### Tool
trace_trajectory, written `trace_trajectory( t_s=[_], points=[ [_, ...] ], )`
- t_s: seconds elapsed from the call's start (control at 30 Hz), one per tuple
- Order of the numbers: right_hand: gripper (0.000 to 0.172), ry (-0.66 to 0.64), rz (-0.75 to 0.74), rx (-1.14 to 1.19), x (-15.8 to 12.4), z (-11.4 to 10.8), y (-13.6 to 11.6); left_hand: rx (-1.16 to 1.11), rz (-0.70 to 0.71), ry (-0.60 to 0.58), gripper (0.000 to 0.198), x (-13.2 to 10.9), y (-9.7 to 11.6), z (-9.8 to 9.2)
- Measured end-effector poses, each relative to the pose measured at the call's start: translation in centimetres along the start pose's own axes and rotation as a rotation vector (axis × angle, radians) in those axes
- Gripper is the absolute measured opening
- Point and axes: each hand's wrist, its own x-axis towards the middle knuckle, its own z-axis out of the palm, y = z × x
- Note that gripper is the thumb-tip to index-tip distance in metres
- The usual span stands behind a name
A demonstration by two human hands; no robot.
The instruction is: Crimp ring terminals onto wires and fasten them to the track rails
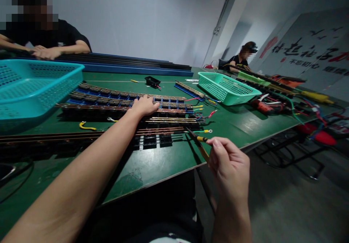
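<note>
My left hand (144, 106) lies palm down on a row of long copper-coloured rail strips (120, 99) set with dark blue and black blocks, its fingers flat over them. My right hand (229, 166) is closed in a pinch near the table's front edge. It holds a thin tool or wire with a yellow sleeve (202, 139), whose dark tip points at the near rail's end (188, 128). Short wires with red, yellow and green ends (203, 114) stick out from the strips' right ends.
A blue plastic basket (32, 86) stands at the left and a green basket (226, 88) at the right on the green table (163, 163). One person's arms (46, 50) rest at the far left. Another person (242, 59) sits far right among cables and tools.
</note>
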Motion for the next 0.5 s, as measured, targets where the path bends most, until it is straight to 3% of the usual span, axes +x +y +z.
trace_trajectory(
  t_s=[0.1, 0.23, 0.5],
  points=[
    [0.015, -0.06, -0.165, -0.222, -0.28, 0.16, -0.07, -0.002, 0.007, 0.0, 0.065, 0.0, -0.03, 0.03],
    [0.008, -0.306, -0.381, -0.438, -0.7, 0.42, -0.62, 0.0, 0.003, 0.006, 0.066, -0.01, -0.02, 0.03],
    [0.006, -0.392, -0.437, -0.479, -0.7, 0.52, -0.79, 0.003, 0.004, -0.003, 0.066, 0.03, 0.0, 0.07]
  ],
)
